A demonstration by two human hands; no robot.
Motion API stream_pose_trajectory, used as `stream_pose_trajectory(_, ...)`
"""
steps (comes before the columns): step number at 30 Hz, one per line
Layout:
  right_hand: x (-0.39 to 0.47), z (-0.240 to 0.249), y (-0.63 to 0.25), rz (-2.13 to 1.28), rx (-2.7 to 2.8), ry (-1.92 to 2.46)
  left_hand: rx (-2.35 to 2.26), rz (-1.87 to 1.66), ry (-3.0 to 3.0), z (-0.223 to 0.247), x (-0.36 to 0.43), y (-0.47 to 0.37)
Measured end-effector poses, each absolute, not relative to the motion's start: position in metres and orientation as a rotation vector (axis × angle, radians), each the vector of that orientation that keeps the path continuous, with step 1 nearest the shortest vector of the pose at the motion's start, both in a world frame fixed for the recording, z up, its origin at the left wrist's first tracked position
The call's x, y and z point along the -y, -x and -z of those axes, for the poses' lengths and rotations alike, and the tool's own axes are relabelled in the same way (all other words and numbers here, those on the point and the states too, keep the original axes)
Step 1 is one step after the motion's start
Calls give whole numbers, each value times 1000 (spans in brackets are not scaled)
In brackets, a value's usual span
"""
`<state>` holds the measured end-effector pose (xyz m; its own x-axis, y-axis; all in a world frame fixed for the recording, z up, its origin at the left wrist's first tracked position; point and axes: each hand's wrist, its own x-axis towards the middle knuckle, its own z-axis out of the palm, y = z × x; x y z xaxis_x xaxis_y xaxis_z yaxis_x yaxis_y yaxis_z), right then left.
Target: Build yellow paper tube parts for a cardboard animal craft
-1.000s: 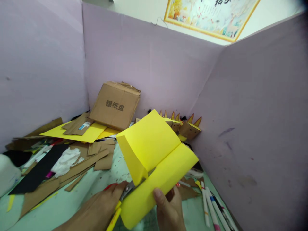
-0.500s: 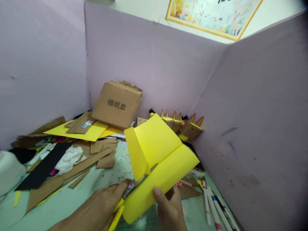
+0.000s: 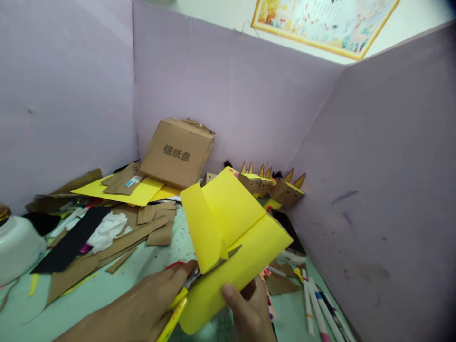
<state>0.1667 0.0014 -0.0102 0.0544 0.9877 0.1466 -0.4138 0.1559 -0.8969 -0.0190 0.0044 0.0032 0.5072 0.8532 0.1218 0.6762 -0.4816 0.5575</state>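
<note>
My left hand [image 3: 153,294] is closed on a pair of scissors [image 3: 194,275] with red and yellow on the handle. A slim yellow stick-like piece [image 3: 173,320] juts out below that hand; I cannot tell if it belongs to the scissors. The blades lie in a cut in a sheet of yellow paper [image 3: 245,256], which has a crease across it. Left of the cut, a paper flap [image 3: 199,228] lifts and curls over the blades. My right hand [image 3: 249,304] pinches the lower edge, thumb on top and fingers hidden behind.
A cardboard box [image 3: 178,152] leans at the back beside spiky cardboard figures [image 3: 287,192]. Cardboard scraps [image 3: 160,228], crumpled white tissue [image 3: 109,230] and black card [image 3: 73,242] lie left, near a white jar [image 3: 19,247]. Several markers [image 3: 318,308] lie right, by the partition wall [image 3: 384,190].
The scissors have moved farther up and right into the yellow paper. The cut flap has curled over more. The whole view has shifted slightly.
</note>
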Motion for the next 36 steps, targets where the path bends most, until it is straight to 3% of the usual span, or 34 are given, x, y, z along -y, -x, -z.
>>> stream_pose_trajectory(10,3,15,-168,-1188,961,953,-1180,-493,-2288,-23,-6,13)
stream_pose_trajectory(19,4,13,-166,-1240,920,902,-1453,-380,-2378,-13,-3,5)
stream_pose_trajectory(31,-2,6,-169,-1282,1113,853,-1408,-251,-2476,-14,-10,4)
stream_pose_trajectory(36,-7,14,-181,-1168,898,829,-1446,-244,-2447,-11,-9,7)
